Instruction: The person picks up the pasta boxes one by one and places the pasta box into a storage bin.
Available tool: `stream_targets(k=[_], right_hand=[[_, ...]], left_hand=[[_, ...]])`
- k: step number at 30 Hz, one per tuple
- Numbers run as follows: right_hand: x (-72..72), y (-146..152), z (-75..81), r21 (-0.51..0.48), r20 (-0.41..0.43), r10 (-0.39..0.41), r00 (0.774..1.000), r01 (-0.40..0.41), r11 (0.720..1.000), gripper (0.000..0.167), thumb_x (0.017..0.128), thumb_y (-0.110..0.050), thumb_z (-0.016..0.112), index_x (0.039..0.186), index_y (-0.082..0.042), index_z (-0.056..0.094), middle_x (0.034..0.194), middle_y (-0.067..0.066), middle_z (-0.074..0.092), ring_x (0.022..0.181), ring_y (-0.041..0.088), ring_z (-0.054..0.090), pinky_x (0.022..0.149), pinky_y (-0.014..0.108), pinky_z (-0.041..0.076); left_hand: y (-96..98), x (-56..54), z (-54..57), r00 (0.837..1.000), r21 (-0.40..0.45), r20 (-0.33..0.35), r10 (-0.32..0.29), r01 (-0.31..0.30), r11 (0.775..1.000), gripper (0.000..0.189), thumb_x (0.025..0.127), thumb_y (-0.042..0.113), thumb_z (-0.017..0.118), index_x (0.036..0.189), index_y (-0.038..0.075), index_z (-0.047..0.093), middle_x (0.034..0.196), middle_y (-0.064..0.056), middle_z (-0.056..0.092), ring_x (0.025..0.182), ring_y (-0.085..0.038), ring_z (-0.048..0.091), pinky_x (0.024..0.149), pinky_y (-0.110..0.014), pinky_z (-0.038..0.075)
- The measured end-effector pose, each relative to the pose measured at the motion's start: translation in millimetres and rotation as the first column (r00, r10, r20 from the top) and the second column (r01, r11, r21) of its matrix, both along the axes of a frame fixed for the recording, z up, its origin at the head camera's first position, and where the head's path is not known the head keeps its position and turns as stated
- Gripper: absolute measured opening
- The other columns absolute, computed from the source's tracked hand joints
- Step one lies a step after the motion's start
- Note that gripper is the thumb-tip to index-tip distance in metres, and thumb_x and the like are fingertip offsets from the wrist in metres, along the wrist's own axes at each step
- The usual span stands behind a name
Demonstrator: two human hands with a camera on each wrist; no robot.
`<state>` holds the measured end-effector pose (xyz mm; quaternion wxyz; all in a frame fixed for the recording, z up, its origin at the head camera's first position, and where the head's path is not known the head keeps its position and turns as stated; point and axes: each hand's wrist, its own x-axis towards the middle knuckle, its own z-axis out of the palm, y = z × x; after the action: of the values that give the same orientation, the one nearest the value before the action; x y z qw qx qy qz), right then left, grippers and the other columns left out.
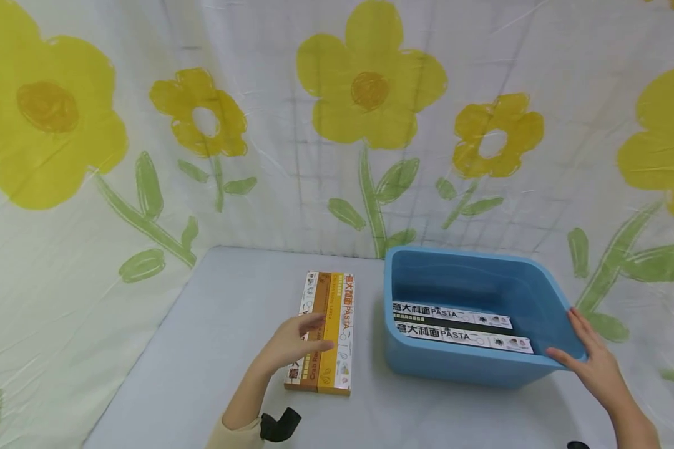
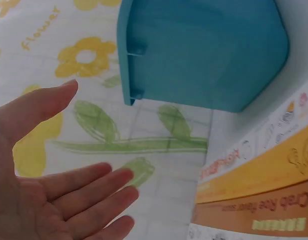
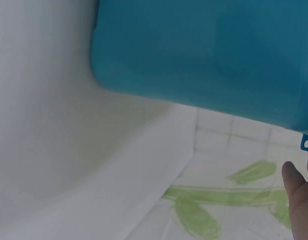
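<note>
Since two boxes, a rear box and a front box, already lie in the blue bin at right of frame, the work looks roughly half done. Left over: a brown box and a yellow box, side by side at lower center, both out on the table. Left hand hovers above this pair, thumb and fingers spread apart, nothing held; it hides part of both labels. Right hand grips the bin rim at its near right corner, lower right of frame; its grip is only partly visible in the right wrist view.

Also around: flowered curtain across the upper frame, pale sleeve and black strap at bottom center. In the way, probably: the bin's raised left wall, between the outside pair and the bin's inside.
</note>
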<state>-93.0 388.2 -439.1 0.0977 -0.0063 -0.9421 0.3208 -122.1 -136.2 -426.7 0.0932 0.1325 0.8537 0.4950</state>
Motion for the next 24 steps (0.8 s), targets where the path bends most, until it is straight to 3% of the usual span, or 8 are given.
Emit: stream_targets(k=[4,6,9,12,16,24], right_hand=[[0.1,1,-0.8,0.002,-0.003,-0.002,1.0,0.002,1.0,0.087,0.093,-0.033,0.062,0.154,0.0,0.009,0.16,0.021,0.0,0.137,0.059,0.004,0.095,0.08,0.011],[0.0,1,-1.0,-0.001,-0.002,-0.001,1.0,0.001,1.0,0.087,0.093,-0.033,0.062,0.154,-0.001,0.009,0.16,0.021,-0.001,0.138,0.058,0.003,0.095,0.08,0.01],[-0.5,1,-1.0,-0.004,-0.004,0.002,1.0,-0.002,1.0,0.087,0.093,-0.032,0.062,0.154,-0.001,0.009,0.16,0.021,-0.001,0.138,0.058,0.002,0.096,0.08,0.01],[-0.5,0,-1.4,-0.003,-0.009,-0.001,1.0,0.001,1.0,0.087,0.093,-0.032,0.063,0.154,0.0,0.009,0.16,0.022,0.0,0.138,0.058,0.003,0.096,0.08,0.01],[-0.6,0,-0.9,-0.005,-0.008,-0.006,1.0,0.006,1.0,0.087,0.093,-0.032,0.063,0.154,0.0,0.009,0.16,0.022,0.001,0.138,0.058,0.004,0.096,0.08,0.01],[0.8,1,-1.7,-0.01,-0.026,-0.001,1.0,0.0,1.0,0.086,0.093,-0.031,0.063,0.154,0.0,0.01,0.16,0.02,0.001,0.138,0.057,0.004,0.098,0.079,0.008]], left_hand=[[-2.0,6.8,-20.9,0.988,-0.087,-0.022,0.152,-0.153,0.984,0.093,0.073,0.033,0.084,0.146,-0.002,0.038,0.143,-0.025,0.045,0.129,-0.047,0.042,0.098,-0.064,0.038],[-2.3,9.3,-31.1,0.981,-0.078,-0.028,0.194,-0.196,0.978,0.102,0.068,0.031,0.086,0.149,-0.002,0.033,0.143,-0.026,0.045,0.125,-0.048,0.046,0.096,-0.065,0.039],[-3.5,13.0,-45.9,0.974,-0.025,-0.036,0.223,-0.224,0.974,0.114,0.063,0.028,0.089,0.152,-0.002,0.024,0.143,-0.027,0.043,0.122,-0.046,0.049,0.097,-0.063,0.039],[-4.8,16.9,-58.8,0.969,0.016,-0.041,0.246,-0.245,0.969,0.122,0.059,0.026,0.091,0.152,-0.005,0.018,0.149,-0.027,0.035,0.131,-0.046,0.04,0.104,-0.062,0.031],[-5.6,22.3,-72.2,0.956,0.005,-0.016,0.293,-0.293,0.956,0.129,0.055,0.027,0.093,0.15,-0.01,0.014,0.154,-0.03,0.021,0.139,-0.049,0.023,0.108,-0.062,0.021],[-6.8,28.5,-102.9,0.945,0.003,0.034,0.326,-0.327,0.945,0.132,0.052,0.021,0.094,0.149,-0.013,0.012,0.154,-0.033,0.016,0.14,-0.05,0.018,0.11,-0.06,0.019]])
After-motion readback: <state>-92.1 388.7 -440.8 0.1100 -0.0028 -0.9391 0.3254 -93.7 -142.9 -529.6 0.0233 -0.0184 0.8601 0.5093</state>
